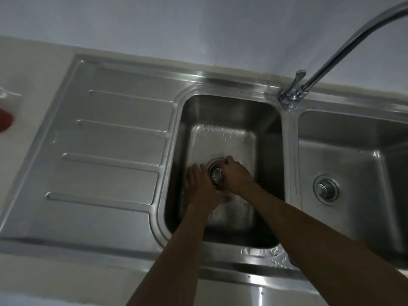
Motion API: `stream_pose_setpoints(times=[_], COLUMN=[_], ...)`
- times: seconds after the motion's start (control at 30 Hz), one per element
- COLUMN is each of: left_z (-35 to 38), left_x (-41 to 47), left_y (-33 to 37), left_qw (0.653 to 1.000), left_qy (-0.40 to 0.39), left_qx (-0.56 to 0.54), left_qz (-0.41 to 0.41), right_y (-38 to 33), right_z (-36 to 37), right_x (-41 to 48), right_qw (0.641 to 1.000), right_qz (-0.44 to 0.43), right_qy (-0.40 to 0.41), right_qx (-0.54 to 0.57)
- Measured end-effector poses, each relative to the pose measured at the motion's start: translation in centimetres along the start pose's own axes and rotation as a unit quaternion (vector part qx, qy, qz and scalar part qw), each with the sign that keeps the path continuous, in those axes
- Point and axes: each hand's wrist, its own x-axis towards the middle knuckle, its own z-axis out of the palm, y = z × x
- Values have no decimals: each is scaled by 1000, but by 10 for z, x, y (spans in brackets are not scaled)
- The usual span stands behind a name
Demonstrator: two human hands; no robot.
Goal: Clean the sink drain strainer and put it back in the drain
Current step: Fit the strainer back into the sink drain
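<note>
A round perforated steel strainer (216, 174) sits at the drain ring (214, 161) in the floor of the small middle basin (223, 133). My right hand (237, 176) is curled around its right side, fingers closed on it. My left hand (202, 186) lies against its left side with fingers stretched forward, touching or cupping the strainer; I cannot tell whether it grips. The strainer's lower edge is hidden behind both hands, so whether it rests seated in the drain is unclear.
A ribbed draining board (110, 151) lies to the left. A larger basin (353, 155) with its own strainer (326, 189) is on the right. The tap (293, 93) stands behind the divider, spout arching right. A red object (5, 122) sits at the far left.
</note>
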Motion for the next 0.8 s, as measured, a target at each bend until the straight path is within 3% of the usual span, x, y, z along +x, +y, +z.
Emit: stream_pose_setpoints(times=[0.8], left_z=[27], left_x=[15], left_y=[1], left_qw=[998], left_qy=[2], left_qx=[55], left_qz=[7], right_y=[13], right_z=[20], right_x=[2], right_qw=[999], right_qz=[-4], right_qy=[32], right_qx=[-3])
